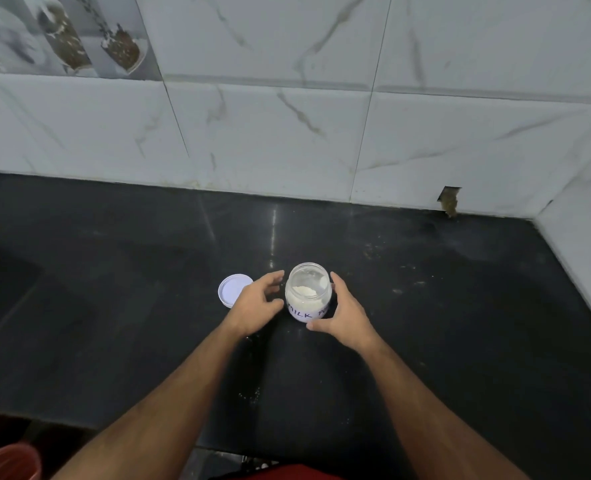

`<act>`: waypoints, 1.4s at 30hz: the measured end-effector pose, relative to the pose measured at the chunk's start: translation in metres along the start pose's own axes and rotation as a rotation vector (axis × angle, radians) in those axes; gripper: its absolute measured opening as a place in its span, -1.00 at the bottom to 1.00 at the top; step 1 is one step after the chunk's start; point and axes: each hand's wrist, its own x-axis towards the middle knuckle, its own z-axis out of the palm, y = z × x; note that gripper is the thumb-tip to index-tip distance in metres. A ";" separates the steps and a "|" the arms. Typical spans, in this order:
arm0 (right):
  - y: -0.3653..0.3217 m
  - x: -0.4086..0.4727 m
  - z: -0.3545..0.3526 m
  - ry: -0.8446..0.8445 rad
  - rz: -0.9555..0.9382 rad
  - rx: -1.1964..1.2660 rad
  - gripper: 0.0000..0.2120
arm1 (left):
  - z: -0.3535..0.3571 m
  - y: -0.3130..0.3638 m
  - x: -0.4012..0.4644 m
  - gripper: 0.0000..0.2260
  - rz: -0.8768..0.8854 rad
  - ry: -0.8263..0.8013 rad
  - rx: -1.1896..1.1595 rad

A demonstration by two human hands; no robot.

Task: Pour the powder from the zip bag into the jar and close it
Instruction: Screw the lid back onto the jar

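Note:
A clear jar (308, 293) with white powder inside and a hand-written label stands upright and uncovered on the black counter (425, 306). Its white lid (234, 289) lies flat to the left, partly behind my left hand. My left hand (256, 302) hovers just left of the jar, fingers spread, holding nothing. My right hand (346, 311) curves around the jar's right side, fingers apart, at or very near the glass. No zip bag is in view.
White marble-pattern tiles form the wall behind and at the right corner. Specks of spilled powder (249, 394) dot the counter near its front edge. A red bucket rim (8, 462) shows at bottom left, below the counter.

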 end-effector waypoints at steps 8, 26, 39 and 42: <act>0.001 -0.009 0.047 0.283 -0.034 0.065 0.31 | 0.000 -0.003 0.005 -0.44 0.079 -0.131 -0.113; -0.026 -0.002 0.040 0.299 -0.053 0.389 -0.19 | -0.028 0.006 0.018 -0.48 0.117 -0.167 -0.267; -0.053 -0.004 0.048 0.231 -0.108 0.510 0.07 | -0.041 0.037 0.018 -0.44 0.144 -0.179 -0.398; -0.048 -0.011 0.044 0.278 -0.067 0.532 0.09 | -0.052 0.028 0.021 -0.46 0.130 -0.124 -0.264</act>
